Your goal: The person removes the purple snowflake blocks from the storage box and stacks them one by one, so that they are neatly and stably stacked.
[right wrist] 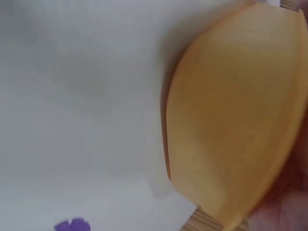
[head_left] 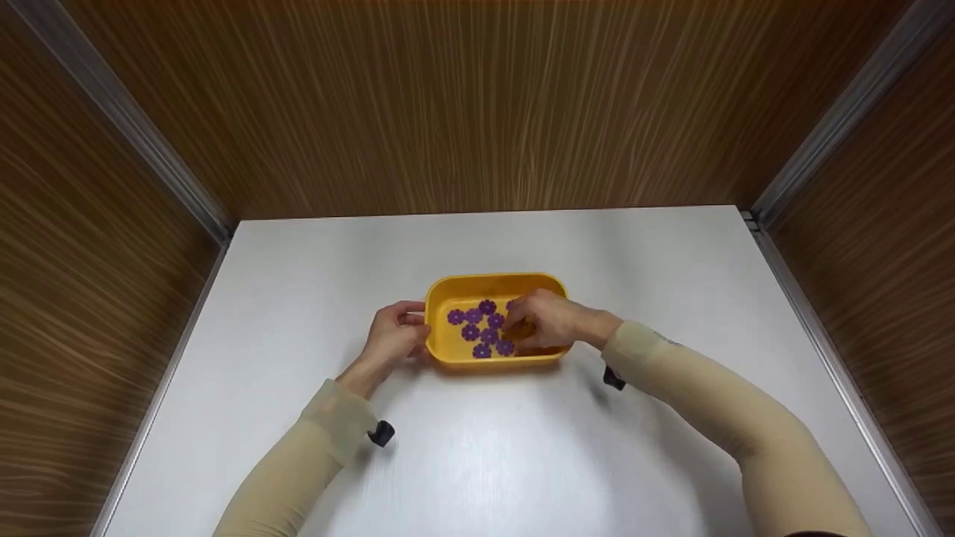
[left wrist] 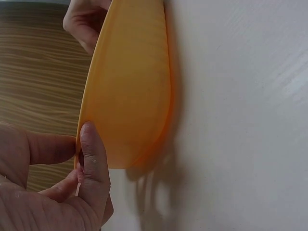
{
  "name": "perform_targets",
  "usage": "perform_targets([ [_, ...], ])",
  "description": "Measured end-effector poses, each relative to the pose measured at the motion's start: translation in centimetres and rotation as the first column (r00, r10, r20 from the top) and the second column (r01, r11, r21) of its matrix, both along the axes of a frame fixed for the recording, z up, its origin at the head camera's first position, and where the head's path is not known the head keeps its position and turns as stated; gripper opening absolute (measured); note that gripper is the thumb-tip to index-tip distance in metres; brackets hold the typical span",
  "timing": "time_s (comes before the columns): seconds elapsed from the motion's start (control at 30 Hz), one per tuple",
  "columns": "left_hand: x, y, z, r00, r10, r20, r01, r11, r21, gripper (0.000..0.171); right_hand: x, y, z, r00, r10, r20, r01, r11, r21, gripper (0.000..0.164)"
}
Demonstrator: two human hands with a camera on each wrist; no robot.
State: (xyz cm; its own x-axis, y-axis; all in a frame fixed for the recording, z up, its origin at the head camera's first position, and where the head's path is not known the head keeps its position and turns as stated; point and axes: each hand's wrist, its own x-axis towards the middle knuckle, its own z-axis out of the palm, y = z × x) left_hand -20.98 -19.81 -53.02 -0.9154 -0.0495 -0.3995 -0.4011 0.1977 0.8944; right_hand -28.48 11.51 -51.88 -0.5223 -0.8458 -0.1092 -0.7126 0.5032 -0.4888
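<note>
A yellow plastic tub (head_left: 464,359) with rounded corners stands on the white table. Inside it lie several small purple flower-shaped pieces (head_left: 471,332), spread over the middle and left of its floor. My left hand (head_left: 395,332) pinches the tub's left rim between thumb and fingers, and the left wrist view shows the tub wall (left wrist: 130,86) between them. My right hand (head_left: 548,319) reaches over the right end into the tub, fingertips pointing down among the flowers. I cannot tell whether those fingertips pinch a flower. In the right wrist view the tub's outer wall (right wrist: 226,106) hides most of this hand.
The white table (head_left: 477,440) has wood-patterned panels (head_left: 477,104) behind it and at both sides, with metal strips at the corners. One purple flower (right wrist: 73,225) shows against a white surface at the bottom edge of the right wrist view.
</note>
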Motion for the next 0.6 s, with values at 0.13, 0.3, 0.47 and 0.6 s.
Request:
perform_targets([
  [0.13,-0.1,0.0,0.1,1.000,-0.005,0.010,0.005,1.000,-0.019,0.049,-0.2,-0.7,-0.3,1.000,0.003,0.024,-0.004,0.999,0.039,0.031],
  [0.3,0.0,0.1,0.1,1.000,-0.004,0.008,0.004,1.000,-0.020,0.049,-0.3,-1.4,-0.5,1.000,0.025,0.006,-0.025,0.996,0.084,0.032],
  [0.47,0.0,0.1,0.0,1.000,0.001,0.012,-0.001,1.000,-0.012,0.049,-0.2,-1.9,-0.7,0.998,0.060,-0.011,-0.059,0.990,0.125,0.031],
  [0.6,0.1,0.2,0.1,1.000,0.005,-0.003,-0.005,1.000,0.000,0.049,-0.3,-2.1,-0.6,0.999,0.049,-0.003,-0.048,0.989,0.140,0.030],
])
